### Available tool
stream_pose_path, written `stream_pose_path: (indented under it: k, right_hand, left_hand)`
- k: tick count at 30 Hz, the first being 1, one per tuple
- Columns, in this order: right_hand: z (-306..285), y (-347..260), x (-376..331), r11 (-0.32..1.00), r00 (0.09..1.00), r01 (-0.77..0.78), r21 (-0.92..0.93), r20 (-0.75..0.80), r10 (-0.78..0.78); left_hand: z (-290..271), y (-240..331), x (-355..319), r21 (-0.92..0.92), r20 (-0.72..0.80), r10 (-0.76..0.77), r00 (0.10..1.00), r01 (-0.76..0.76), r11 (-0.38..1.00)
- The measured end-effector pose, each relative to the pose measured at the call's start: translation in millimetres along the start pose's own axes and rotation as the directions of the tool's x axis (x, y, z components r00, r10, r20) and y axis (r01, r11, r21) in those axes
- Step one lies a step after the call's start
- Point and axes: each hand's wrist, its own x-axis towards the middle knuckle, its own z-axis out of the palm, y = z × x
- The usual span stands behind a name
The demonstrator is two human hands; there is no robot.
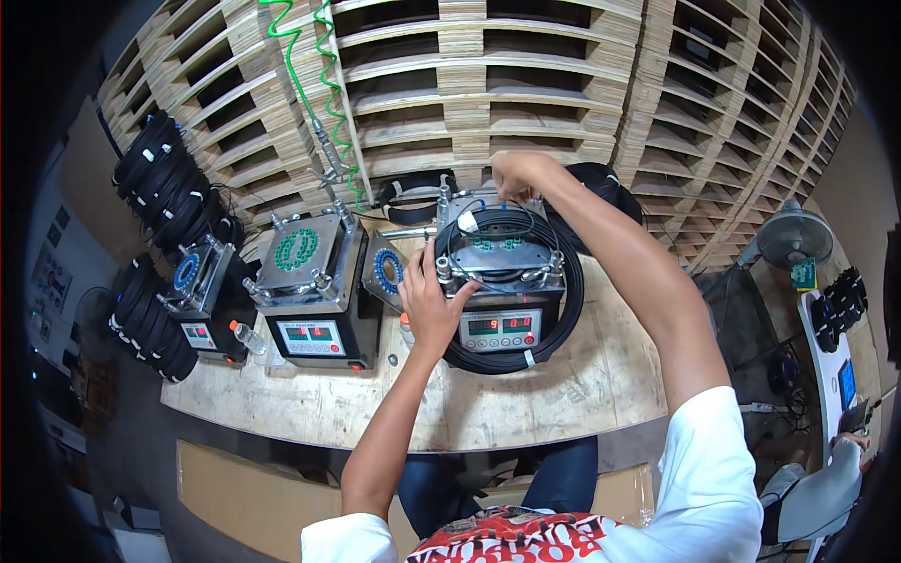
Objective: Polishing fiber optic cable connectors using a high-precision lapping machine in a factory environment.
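Observation:
A coil of black cable hangs over the right-hand metal fixture machine, which has a lit red digital display on its front. My left hand lies at the machine's front left corner, its fingers stretched upward and thumb apart, next to the coil. Beyond the coil, at the far side of the top plate, my right hand has its fingers curled down close to small blue-tipped pieces. What those fingers pinch is too small to make out. A white tag sits on the coil's upper left.
Left of it stand another machine with green fixture pieces and one with a blue ring. A clear bottle is between them. Stacked black coils rise at far left. Wooden pallets line the back. A fan stands right; another person works there.

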Motion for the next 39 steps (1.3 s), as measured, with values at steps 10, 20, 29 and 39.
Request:
stream_pose_path:
  k: [10,20,29,39]
  right_hand:
    - [7.8,2.0,15.8,0.953,0.984,0.017,-0.303,0.172,0.037]
    - [25.9,18.2,22.4,0.977,0.983,0.179,-0.116,-0.009,-0.182]
    - [44.2,9.3,-52.2,0.915,0.720,0.402,0.039,-0.631,-0.289]
    - [136.4,1.1,-100.1,0.800,0.402,0.464,0.380,-0.895,0.191]
  left_hand:
    - [0.5,-0.7,1.7,-0.021,0.002,0.001,1.000,-0.001,1.000]
    - [-3.5,0.6,0.8,-0.001,0.012,-0.014,1.000,0.014,1.000]
    - [-23.7,-23.6,8.6,-0.203,0.182,0.066,0.981,-0.028,0.979]
    - [-25.1,12.5,193.6,-0.277,0.536,0.398,0.744,-0.290,0.916]
